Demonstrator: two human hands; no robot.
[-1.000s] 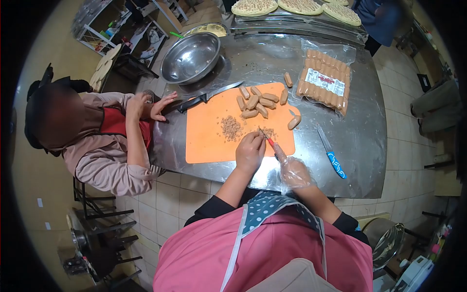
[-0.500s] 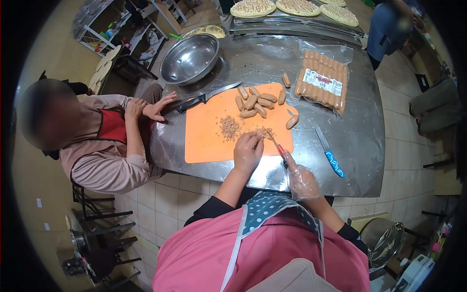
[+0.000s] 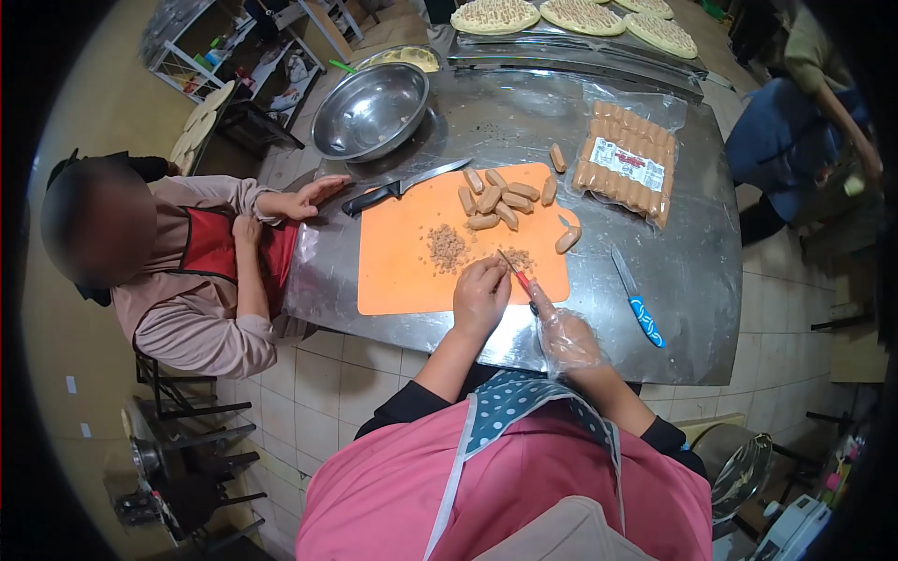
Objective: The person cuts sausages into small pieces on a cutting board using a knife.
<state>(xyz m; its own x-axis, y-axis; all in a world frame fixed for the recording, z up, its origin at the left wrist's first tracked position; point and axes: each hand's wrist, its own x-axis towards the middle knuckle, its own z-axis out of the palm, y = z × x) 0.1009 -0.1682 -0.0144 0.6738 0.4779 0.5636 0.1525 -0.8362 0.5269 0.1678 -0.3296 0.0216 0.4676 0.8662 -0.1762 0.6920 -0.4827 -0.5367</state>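
Note:
My right hand [image 3: 567,338], in a clear plastic glove, grips a small knife [image 3: 521,277] with a red handle. Its blade points up and left, close beside the fingertips of my left hand [image 3: 481,297]. Those fingers are curled and pressed together low on the orange cutting board [image 3: 398,280]; whatever they pinch is hidden. Finely diced sausage [image 3: 447,248] forms a pile on the board, and a smaller scatter of diced bits [image 3: 516,257] lies by the blade. Several short sausages [image 3: 488,198] are heaped at the board's upper right.
A black-handled knife [image 3: 372,197] rests at the board's upper left edge, and a blue-handled knife [image 3: 644,320] lies to the right. Behind are a steel bowl [image 3: 371,110] and a sausage pack [image 3: 629,161]. A co-worker [image 3: 201,243] sits at the left; another person [image 3: 795,131] stands at the right.
My right hand and the red-handled knife have shifted left, bringing the blade nearer my left fingers. The co-worker's hands at the left have moved slightly, and the person at the right has moved and bent over.

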